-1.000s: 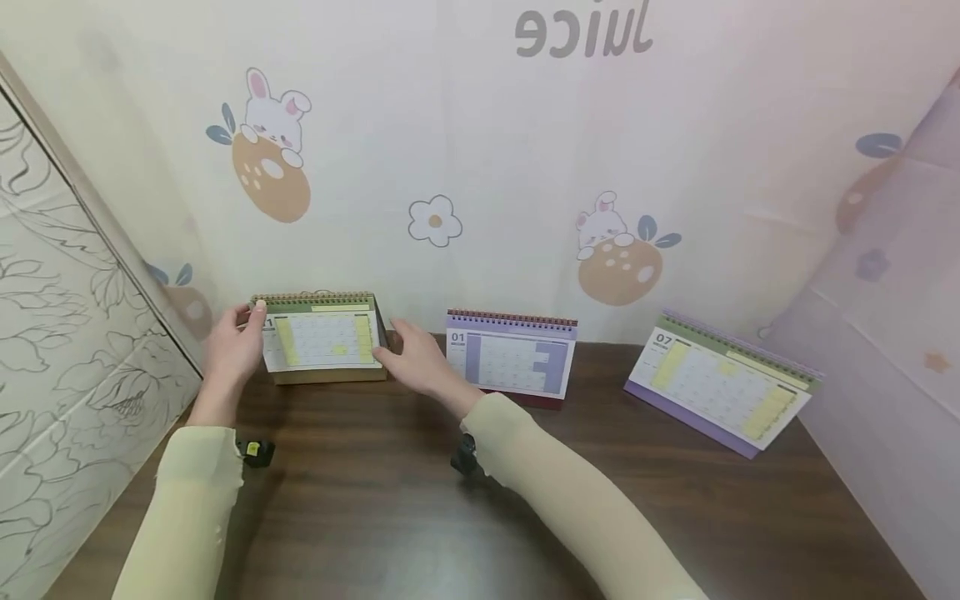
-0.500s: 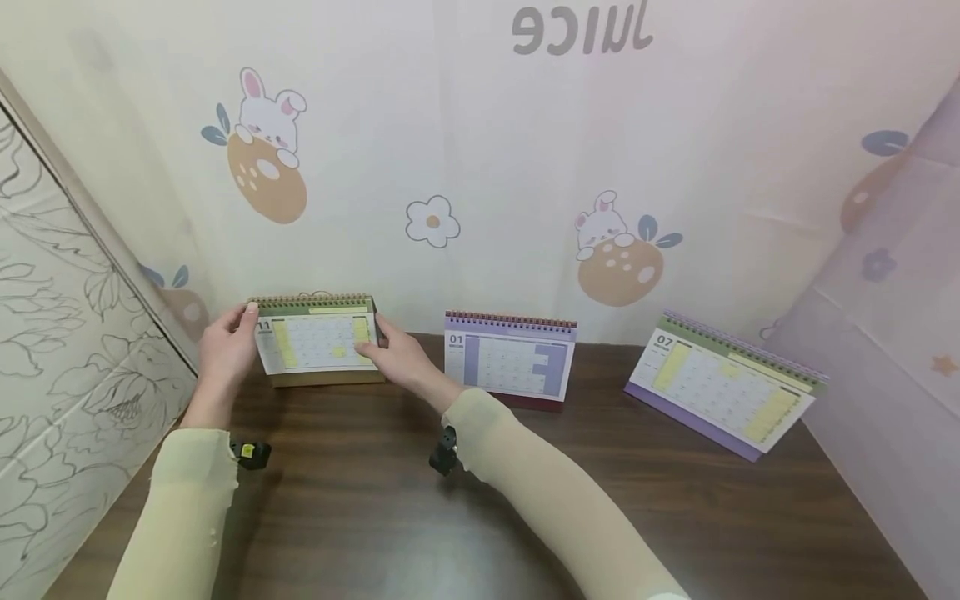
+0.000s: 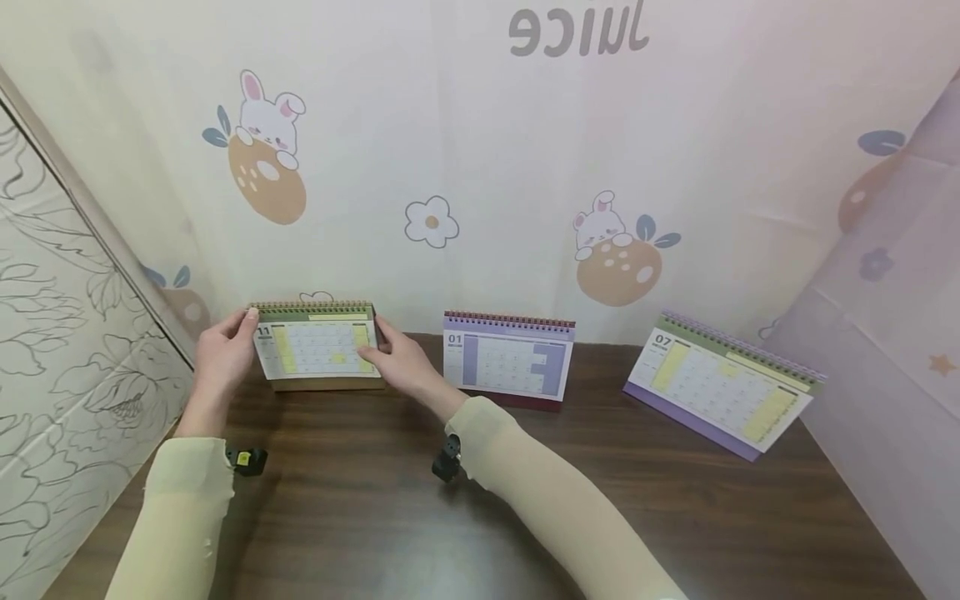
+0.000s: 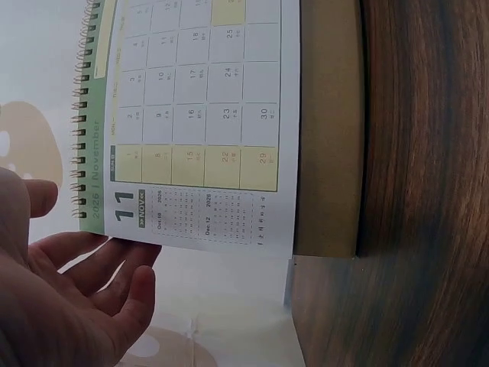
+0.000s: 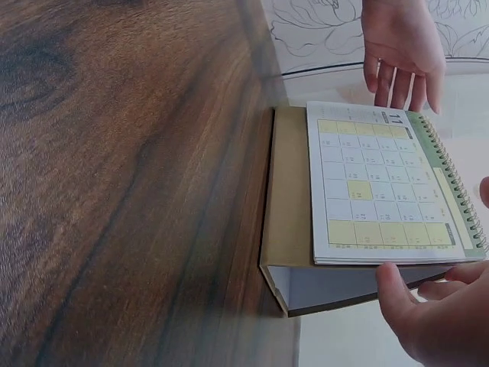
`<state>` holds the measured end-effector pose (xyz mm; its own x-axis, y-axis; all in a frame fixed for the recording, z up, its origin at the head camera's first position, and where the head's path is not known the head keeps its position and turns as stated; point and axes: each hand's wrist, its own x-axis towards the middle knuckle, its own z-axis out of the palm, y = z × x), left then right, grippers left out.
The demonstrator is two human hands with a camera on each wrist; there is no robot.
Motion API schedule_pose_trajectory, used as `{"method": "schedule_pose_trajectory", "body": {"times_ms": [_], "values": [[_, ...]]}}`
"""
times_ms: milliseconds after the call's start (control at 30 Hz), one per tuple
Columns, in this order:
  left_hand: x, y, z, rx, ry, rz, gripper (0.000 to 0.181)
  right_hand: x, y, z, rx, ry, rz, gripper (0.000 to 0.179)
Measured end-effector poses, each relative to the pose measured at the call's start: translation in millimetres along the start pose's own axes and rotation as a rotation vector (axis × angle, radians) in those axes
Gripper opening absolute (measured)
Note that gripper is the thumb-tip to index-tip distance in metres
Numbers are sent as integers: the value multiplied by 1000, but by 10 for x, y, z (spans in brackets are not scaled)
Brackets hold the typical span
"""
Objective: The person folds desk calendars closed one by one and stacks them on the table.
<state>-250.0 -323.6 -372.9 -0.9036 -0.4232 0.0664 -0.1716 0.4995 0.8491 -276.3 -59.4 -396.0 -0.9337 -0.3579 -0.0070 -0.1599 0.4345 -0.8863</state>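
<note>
A green-topped spiral desk calendar (image 3: 318, 348) stands on the table at the left of the head view, showing month 11. My left hand (image 3: 225, 354) is at its left edge, thumb near the upper corner. In the left wrist view the fingertips (image 4: 130, 248) touch the page edge and the thumb is beside the rings. At the opposite edge is my right hand (image 3: 408, 362), thumb against the page edge. In the right wrist view its other fingers (image 5: 458, 275) reach toward the rear board and are partly out of frame.
A purple calendar (image 3: 506, 358) showing 01 stands just right of my right hand. Another calendar (image 3: 723, 383), showing 07, stands turned at the far right. Behind them is a rabbit-print curtain (image 3: 510, 150); a flower-patterned panel (image 3: 75, 358) borders the dark wooden table (image 3: 360, 517) on the left.
My right hand has moved left from beside the month 11 calendar to its right edge. The calendar has slid slightly toward me, with both hands following it.
</note>
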Motion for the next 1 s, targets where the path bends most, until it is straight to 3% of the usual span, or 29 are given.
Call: {"method": "schedule_pose_trajectory", "body": {"times_ms": [300, 633, 1000], "values": [[39, 31, -53, -72, -72, -17, 81, 51, -2, -7, 90, 55, -34, 64], [29, 53, -71, -145, -57, -43, 80, 54, -15, -13, 116, 74, -52, 62], [-21, 125, -85, -339, -10, -119, 75, 16, -123, -52, 176, 67, -143, 61]]}}
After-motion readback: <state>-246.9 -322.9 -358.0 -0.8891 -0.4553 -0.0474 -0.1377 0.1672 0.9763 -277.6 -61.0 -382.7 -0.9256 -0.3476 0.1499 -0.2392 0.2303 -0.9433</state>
